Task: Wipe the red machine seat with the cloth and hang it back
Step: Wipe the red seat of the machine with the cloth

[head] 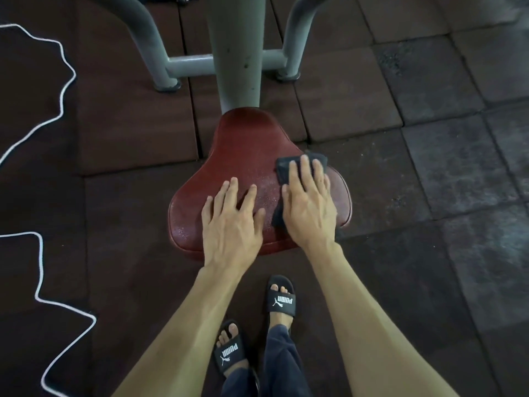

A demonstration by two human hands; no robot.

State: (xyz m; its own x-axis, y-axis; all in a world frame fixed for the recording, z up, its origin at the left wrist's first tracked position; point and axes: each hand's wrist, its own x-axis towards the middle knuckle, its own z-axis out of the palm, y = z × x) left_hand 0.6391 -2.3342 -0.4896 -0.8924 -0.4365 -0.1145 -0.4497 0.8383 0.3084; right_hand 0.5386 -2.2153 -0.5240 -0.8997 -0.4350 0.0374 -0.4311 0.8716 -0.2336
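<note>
While the right hand (307, 207) presses flat, its fingers (305, 170) lie extended and together on top of the dark cloth (283, 167), not curled round it: a palm-down press, nothing pinched. Cloth is folded small, pinned between that hand and the red seat (243, 138), showing beyond the fingertips and along the thumb side; the rest is hidden under the palm. It sits on the right lobe of the seat's wide near end, close to the right edge. Left hand (232, 222) rests bare on the seat just beside, fingers (229, 193) spread and released, holding nothing, apparently bracing. Seat is pear-shaped: long axis runs away from the person, broad near the body, narrowing toward the grey post (239, 53) of the machine frame. Padding looks speckled, possibly damp or dusty; cannot tell which. Key relation: most unwiped-looking area lies forward and to the left of the cloth, toward the narrow end and under the left hand. Judged step: wiping in progress, hanging not yet begun. Right hand is the one on the cloth, so strokes would likely run along the long axis toward the post, or sweep leftward, which would require the left hand to lift clear. Risk: cloth slipping off the right edge onto the floor mats (429, 167). No hook or rail for hanging is in view. White cord (61, 90) lies on the floor well to the left, apart from the work.
</note>
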